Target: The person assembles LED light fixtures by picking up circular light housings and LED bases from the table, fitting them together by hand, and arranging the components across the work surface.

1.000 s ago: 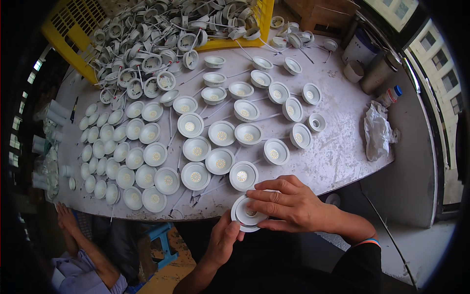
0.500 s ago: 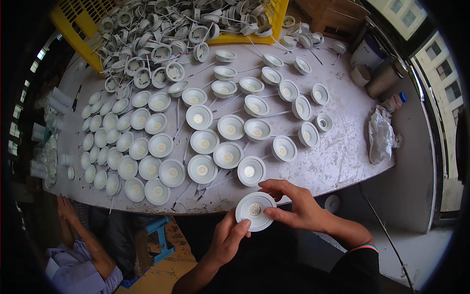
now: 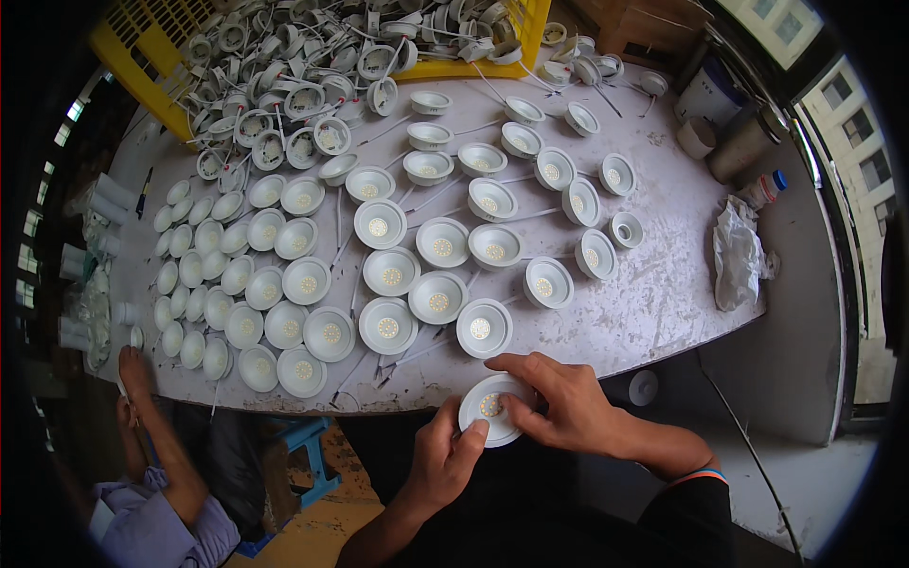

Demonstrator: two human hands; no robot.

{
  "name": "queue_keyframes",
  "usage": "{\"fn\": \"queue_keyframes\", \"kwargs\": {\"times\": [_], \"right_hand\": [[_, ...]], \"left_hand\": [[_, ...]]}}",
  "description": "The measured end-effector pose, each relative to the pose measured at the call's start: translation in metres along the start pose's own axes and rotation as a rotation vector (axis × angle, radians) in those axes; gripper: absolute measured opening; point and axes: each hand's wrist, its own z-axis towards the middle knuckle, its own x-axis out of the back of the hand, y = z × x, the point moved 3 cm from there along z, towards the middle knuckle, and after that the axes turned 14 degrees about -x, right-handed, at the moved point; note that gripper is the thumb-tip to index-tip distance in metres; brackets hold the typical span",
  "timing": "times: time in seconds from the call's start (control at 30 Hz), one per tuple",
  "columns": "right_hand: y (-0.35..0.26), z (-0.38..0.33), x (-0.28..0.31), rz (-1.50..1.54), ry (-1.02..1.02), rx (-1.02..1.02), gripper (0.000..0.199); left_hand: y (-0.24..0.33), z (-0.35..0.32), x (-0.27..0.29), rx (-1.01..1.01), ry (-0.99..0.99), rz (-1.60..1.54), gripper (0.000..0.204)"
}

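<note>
Just off the table's near edge, a round white LED downlight [image 3: 492, 434] faces up, its ring of yellow LED dots partly covered by a thumb. My left hand [image 3: 447, 452] grips its lower left rim, thumb on the front and fingers underneath. My right hand [image 3: 573, 407] is on it from the right, with the thumb pressing inside the dish near the LEDs. Its index finger reaches past the far rim; the other fingers are mostly hidden. Close beyond, another downlight [image 3: 484, 328] lies face up at the end of the rows of similar downlights [image 3: 387, 325].
Loose lamp housings with wires [image 3: 305, 98] heap around a yellow crate [image 3: 538, 43] at the back. A crumpled plastic bag [image 3: 737, 256], a bottle [image 3: 760, 192] and a metal flask [image 3: 748, 147] stand right. At left, a co-worker's hand [image 3: 133, 371] touches the table edge near a blue stool [image 3: 311, 456].
My right thumb has moved from the downlight's rim inward over the LEDs, and its index finger has stretched out. The co-worker's one hand has risen to the table edge.
</note>
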Motion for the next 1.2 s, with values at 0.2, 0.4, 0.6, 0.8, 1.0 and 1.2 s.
{"fn": "queue_keyframes", "kwargs": {"times": [0.2, 0.4, 0.6, 0.8, 1.0, 1.2], "right_hand": [[-0.002, 0.002, -0.005, -0.054, 0.033, 0.047, 0.039], [0.004, 0.003, -0.007, 0.158, -0.047, -0.002, 0.037], [0.005, 0.003, -0.007, 0.221, -0.075, 0.003, 0.038], [0.009, 0.001, -0.008, 0.31, -0.134, -0.115, 0.035], [0.01, 0.002, -0.012, 0.339, -0.119, -0.072, 0.037], [0.009, 0.003, -0.009, 0.386, -0.094, -0.066, 0.036]], "left_hand": [[-0.002, 0.003, 0.001, -0.118, 0.01, 0.179, 0.026], [-0.002, 0.003, 0.002, -0.115, 0.032, 0.151, 0.028], [-0.004, 0.005, 0.001, -0.109, 0.02, 0.123, 0.03], [-0.006, 0.005, 0.0, -0.119, 0.02, 0.16, 0.029], [-0.006, 0.005, 0.0, -0.127, 0.033, 0.185, 0.025], [0.001, 0.006, -0.002, -0.159, 0.019, 0.238, 0.024]]}}
